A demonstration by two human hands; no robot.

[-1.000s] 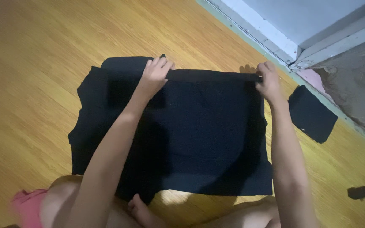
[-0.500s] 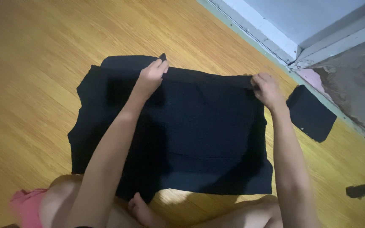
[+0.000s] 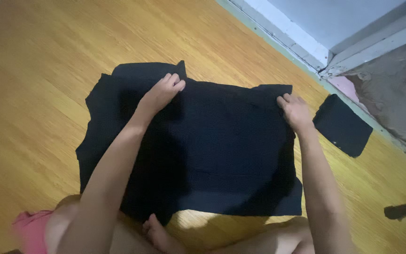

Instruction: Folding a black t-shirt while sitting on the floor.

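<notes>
One black garment (image 3: 212,150), spread flat on the wooden floor (image 3: 34,94), centre frame. Left hand (image 3: 160,94) and right hand (image 3: 296,112) — fingers curled, pinching its far edge. One folded black cloth (image 3: 343,124) — right, apart.

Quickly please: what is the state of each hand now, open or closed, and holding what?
Left hand: fingers curled, pressing on the far edge of the black garment.
Right hand: fingers curled on the garment's far right corner; a true pinch cannot be told.
</notes>
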